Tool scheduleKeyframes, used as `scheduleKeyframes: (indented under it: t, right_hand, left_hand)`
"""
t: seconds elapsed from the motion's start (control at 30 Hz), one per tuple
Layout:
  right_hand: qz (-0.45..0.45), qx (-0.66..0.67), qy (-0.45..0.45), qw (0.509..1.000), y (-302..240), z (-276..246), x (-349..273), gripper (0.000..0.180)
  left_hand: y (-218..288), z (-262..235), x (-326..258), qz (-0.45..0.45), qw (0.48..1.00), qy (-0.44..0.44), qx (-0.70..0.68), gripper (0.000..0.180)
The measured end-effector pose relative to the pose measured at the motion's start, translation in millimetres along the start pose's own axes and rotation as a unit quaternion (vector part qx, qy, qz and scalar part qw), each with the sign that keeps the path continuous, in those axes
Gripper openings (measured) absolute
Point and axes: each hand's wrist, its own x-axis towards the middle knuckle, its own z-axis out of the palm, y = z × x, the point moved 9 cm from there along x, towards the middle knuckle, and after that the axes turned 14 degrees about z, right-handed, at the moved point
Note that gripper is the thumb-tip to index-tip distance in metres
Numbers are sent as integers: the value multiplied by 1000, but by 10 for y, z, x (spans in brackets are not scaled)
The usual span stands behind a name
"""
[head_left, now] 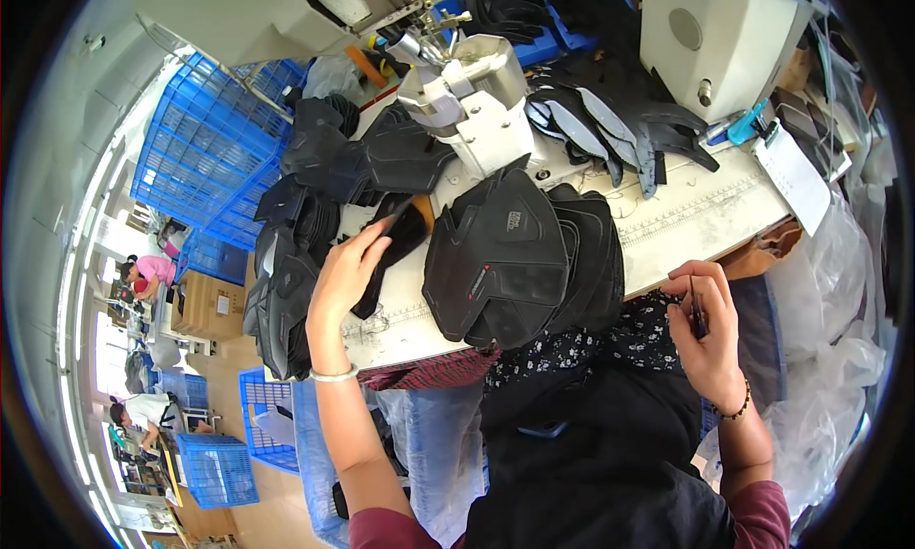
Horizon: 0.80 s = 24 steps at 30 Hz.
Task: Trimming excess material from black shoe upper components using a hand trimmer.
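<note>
My left hand (345, 273) is over the left part of the white sewing table (410, 335), its fingertips closed on the edge of a dark, curved fabric piece (408, 233). A neat stack of black padded shoe-upper-like panels (505, 254) lies right in front of me, with more layers fanned out to its right. My right hand (703, 330) hovers at the table's near right edge, closed around a small dark tool (699, 313) that looks like thread snips; the fingers partly hide it. Beyond the stack stands the white sewing machine arm (486, 106).
More black panels (319, 168) are heaped on the left. Grey-edged black pieces (591, 130) lie behind right, near a white machine housing (710, 44). A paper sheet (793, 177) hangs off the right edge. Blue crates (205, 139) stand left; two people work far off.
</note>
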Motion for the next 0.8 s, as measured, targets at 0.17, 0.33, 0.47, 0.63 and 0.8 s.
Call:
scheduleKeyframes:
  t: [0.17, 0.33, 0.47, 0.63, 0.8]
  right_hand:
    - [67, 47, 44, 996, 192, -126, -11, 7]
    - [250, 227, -123, 933, 432, -18, -217, 21]
    - [195, 453, -307, 814, -32, 152, -505, 59]
    - [280, 199, -166, 924, 213, -133, -495, 31]
    - [360, 158, -217, 893, 743, -194, -506, 29]
  left_hand:
    - [360, -350, -268, 8, 957, 135, 257, 27]
    - [1810, -635, -701, 116, 872, 301, 369, 31]
    - [2525, 34, -1120, 256, 962, 18, 97, 24]
    - [3235, 737, -911, 459, 883, 12, 101, 22]
    - [3087, 859, -433, 291, 953, -11, -80, 64]
